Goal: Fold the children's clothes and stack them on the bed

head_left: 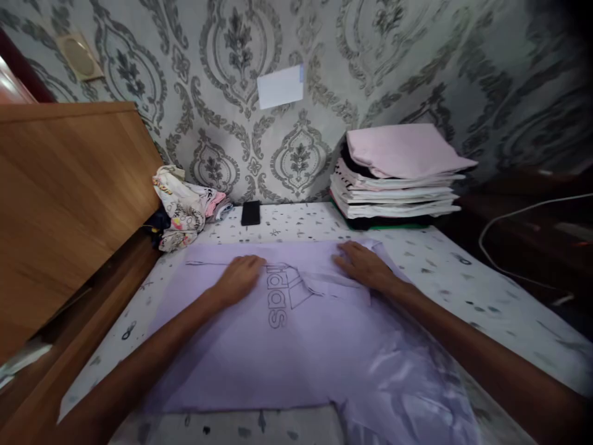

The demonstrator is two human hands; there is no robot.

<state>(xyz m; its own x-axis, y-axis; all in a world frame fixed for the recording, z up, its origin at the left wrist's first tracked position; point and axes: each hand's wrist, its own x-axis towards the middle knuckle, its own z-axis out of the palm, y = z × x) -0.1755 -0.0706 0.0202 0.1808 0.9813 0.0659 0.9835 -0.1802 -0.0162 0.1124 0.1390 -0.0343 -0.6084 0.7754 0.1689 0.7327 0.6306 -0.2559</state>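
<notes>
A lavender shirt [306, 364] with a dark outlined logo and lettering lies spread over the patterned white sheet. Its far edge is folded over toward the middle, and a sleeve spreads out at the lower right. My left hand [239, 278] rests on the folded part just left of the lettering, fingers close together at the fold's edge; what they hold, if anything, is too small to tell. Farther right, my right hand [364, 264] lies on the fabric near the far edge, its fingers apart.
At the back right stands a stack of folded clothes [403, 179], pink on top. A black phone [251, 213] and a crumpled clothes pile [185, 207] are at the back left. A wooden panel [69, 204] borders the left; a white cable [514, 222] hangs at the right.
</notes>
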